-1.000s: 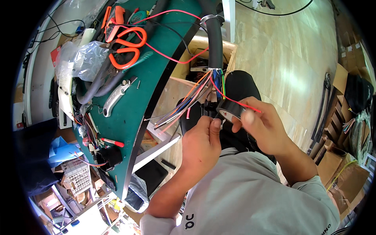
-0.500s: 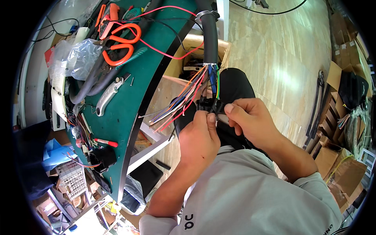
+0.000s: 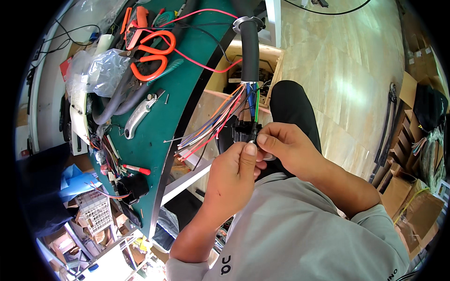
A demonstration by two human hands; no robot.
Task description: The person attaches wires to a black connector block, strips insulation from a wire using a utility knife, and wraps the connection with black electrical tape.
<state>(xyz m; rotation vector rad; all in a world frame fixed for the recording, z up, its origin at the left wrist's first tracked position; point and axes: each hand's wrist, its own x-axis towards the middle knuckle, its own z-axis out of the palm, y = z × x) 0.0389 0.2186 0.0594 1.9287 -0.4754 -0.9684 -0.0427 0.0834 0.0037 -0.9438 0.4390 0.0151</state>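
Wires (image 3: 220, 122) in many colours fan out of the black sleeve (image 3: 250, 51) and end at a small black connector (image 3: 243, 131), which you hold up in front of your chest, just off the edge of the green bench (image 3: 187, 79). Your left hand (image 3: 232, 175) and right hand (image 3: 283, 147) both pinch it, thumbs close together, probably to steady it, though the exact grip is partly hidden. Orange scissors (image 3: 152, 54) and a utility knife (image 3: 140, 114) lie on the bench, within reach.
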